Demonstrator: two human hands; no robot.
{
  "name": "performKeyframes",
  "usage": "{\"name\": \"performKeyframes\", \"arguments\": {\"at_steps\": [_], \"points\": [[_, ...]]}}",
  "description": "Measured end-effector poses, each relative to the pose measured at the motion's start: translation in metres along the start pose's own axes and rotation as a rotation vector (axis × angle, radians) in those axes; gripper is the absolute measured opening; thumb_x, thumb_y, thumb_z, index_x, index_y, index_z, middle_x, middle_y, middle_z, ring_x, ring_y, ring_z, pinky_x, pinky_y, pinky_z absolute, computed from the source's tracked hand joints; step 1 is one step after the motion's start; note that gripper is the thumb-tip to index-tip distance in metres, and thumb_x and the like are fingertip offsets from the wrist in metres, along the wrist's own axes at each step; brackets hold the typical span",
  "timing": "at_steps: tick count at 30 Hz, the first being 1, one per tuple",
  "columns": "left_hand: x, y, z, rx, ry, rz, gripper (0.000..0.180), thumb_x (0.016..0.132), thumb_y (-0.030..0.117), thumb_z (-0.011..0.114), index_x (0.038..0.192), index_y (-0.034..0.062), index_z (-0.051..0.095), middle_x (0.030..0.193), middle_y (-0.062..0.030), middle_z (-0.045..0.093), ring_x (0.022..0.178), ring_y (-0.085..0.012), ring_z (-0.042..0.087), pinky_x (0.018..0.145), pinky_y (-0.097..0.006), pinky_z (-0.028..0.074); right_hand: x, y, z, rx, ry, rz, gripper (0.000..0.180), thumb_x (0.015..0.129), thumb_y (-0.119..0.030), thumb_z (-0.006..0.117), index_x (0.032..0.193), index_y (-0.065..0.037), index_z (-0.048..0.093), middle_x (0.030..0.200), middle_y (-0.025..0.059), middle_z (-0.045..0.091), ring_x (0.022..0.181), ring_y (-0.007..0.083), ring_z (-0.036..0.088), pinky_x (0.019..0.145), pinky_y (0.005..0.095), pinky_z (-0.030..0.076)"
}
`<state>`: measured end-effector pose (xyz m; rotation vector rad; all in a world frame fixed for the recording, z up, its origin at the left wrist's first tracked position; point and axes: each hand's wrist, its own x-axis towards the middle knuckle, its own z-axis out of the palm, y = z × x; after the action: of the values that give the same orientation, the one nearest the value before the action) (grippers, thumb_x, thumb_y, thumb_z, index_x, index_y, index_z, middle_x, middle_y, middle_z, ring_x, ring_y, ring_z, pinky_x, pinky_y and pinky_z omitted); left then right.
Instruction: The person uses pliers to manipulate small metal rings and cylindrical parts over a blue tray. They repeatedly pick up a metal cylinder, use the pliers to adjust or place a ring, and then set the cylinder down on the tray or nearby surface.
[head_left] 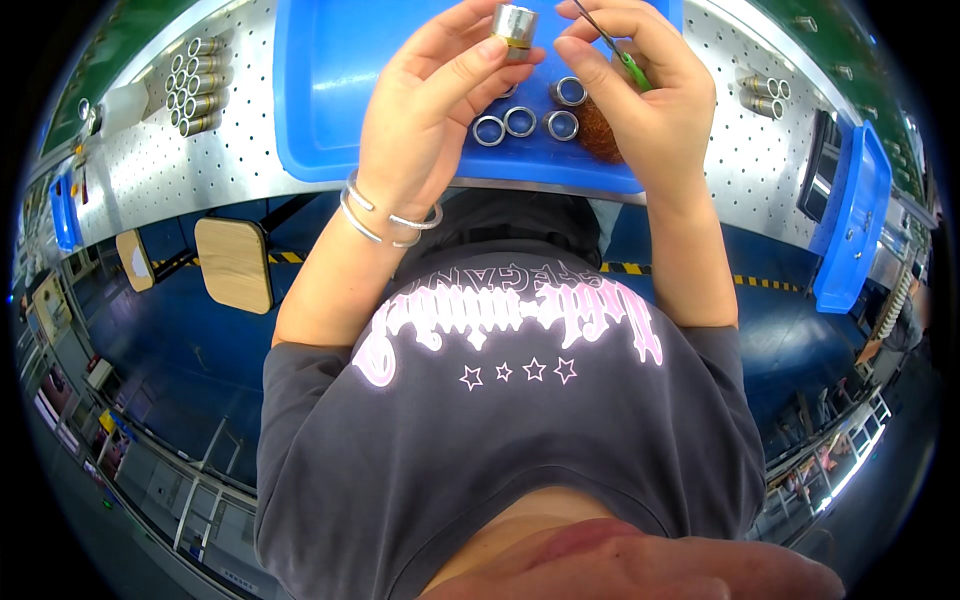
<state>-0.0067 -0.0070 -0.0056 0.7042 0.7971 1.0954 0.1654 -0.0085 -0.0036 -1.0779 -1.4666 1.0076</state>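
Note:
At the top of the head view, my left hand (425, 105) pinches a short shiny metal sleeve (515, 25) with a brass-coloured band near its lower end. My right hand (665, 105), close beside it, is closed on a slim dark-tipped tool with a green grip (634, 70); its exact kind I cannot make out. Both hands are above a blue tray (320, 120). Several loose metal rings (520, 121) lie in the tray beneath them. Next to the rings, partly hidden by my right hand, is a brown fibrous scouring pad (598, 136).
The tray rests on a perforated metal bench (255, 110). Stacked metal sleeves (200, 85) stand at left, with a smaller group of sleeves (768, 104) at right. Farther right are a dark flat case (822, 165) and another blue tray (855, 225). A wooden-topped stool (232, 265) stands below left.

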Motion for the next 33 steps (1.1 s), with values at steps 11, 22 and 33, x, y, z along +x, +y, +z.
{"name": "performKeyframes", "arguments": {"at_steps": [11, 22, 33], "points": [[-0.001, 0.001, 0.004, 0.089, -0.024, 0.008, 0.043, 0.090, 0.009, 0.055, 0.131, -0.0021, 0.044, 0.110, -0.0139, 0.061, 0.099, -0.0215, 0.063, 0.086, -0.027, 0.052, -0.001, -0.008, 0.007, 0.191, 0.056, 0.196, 0.016, 0.086, 0.006, 0.058, 0.101, 0.001, 0.057, 0.094, 0.0052, 0.063, 0.082, 0.0055, 0.058, 0.070, 0.0169, 0.045], [-0.003, -0.004, 0.002, 0.258, -0.039, 0.046, 0.039, 0.092, 0.008, 0.051, 0.128, -0.0034, 0.048, 0.104, -0.0120, 0.064, 0.090, -0.0169, 0.066, 0.081, -0.025, 0.053, 0.003, -0.011, 0.003, -0.228, 0.058, -0.239, 0.020, 0.074, -0.006, 0.070, 0.093, -0.003, 0.064, 0.083, 0.0040, 0.066, 0.062, 0.0091, 0.057, 0.053, 0.0218, 0.044], [-0.006, -0.004, 0.004, 0.340, -0.057, 0.091, 0.036, 0.094, 0.013, 0.047, 0.126, -0.0014, 0.051, 0.107, -0.0181, 0.063, 0.092, -0.0195, 0.066, 0.081, -0.026, 0.053, -0.007, -0.005, -0.002, 0.006, 0.124, 0.030, 0.017, 0.083, 0.008, 0.059, 0.100, 0.005, 0.056, 0.086, 0.0036, 0.061, 0.081, 0.0083, 0.057, 0.074, 0.0217, 0.047]]}}
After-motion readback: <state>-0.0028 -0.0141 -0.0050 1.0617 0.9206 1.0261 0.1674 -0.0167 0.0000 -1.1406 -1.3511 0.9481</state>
